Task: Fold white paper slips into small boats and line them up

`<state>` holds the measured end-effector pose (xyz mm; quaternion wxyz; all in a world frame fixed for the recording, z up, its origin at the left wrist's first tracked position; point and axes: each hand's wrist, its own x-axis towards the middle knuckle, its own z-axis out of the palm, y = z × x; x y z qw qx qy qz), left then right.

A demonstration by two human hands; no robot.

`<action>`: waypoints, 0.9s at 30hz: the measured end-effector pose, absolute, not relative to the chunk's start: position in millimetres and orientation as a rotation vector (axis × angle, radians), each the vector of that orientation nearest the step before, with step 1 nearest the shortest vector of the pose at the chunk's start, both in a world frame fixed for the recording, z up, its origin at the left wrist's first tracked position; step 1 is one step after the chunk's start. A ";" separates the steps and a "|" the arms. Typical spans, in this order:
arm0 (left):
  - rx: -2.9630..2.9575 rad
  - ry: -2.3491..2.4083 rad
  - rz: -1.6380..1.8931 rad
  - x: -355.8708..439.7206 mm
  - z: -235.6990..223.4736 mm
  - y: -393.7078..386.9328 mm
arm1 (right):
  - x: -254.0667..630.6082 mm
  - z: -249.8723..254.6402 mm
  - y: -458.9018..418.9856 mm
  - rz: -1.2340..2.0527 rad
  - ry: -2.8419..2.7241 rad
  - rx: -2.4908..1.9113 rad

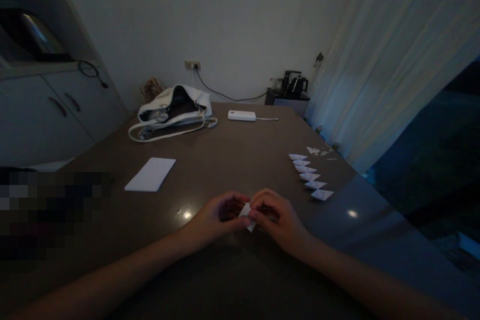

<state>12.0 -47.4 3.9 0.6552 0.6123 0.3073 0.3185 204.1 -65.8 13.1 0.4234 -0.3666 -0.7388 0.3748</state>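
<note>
Between my two hands, just above the table, is a small folded piece of white paper (247, 214). My left hand (221, 214) pinches its left side between thumb and fingers. On the other side, my right hand (275, 215) grips it with thumb and fingertips, partly hiding it. To the right, several small folded paper boats (309, 177) stand in a slanting row. A stack of white paper sheets (150, 175) lies flat to the left of my hands.
White paper scraps (318, 151) lie near the right edge of the brown table (240, 160). At the back sit an open white handbag (174, 110) and a white power bank (242, 116) with a short cable. A black kettle (298, 85) stands beyond the far right corner.
</note>
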 end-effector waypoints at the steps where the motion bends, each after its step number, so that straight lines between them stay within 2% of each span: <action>1: 1.366 0.704 0.724 12.2 3.5 -46.5 | 204.2 12.7 -65.3 0.938 -1.847 -0.908; 8: 1.363 0.770 0.824 13.5 1.3 -46.4 | 204.2 7.6 -61.8 0.937 -1.836 -1.005; 19: 1.358 0.824 0.859 11.8 0.8 -47.0 | 205.0 1.5 -57.4 1.311 -1.700 -1.166; 27: 1.396 0.908 0.812 11.0 -1.1 -44.2 | 204.5 3.8 -58.4 1.358 -1.649 -1.267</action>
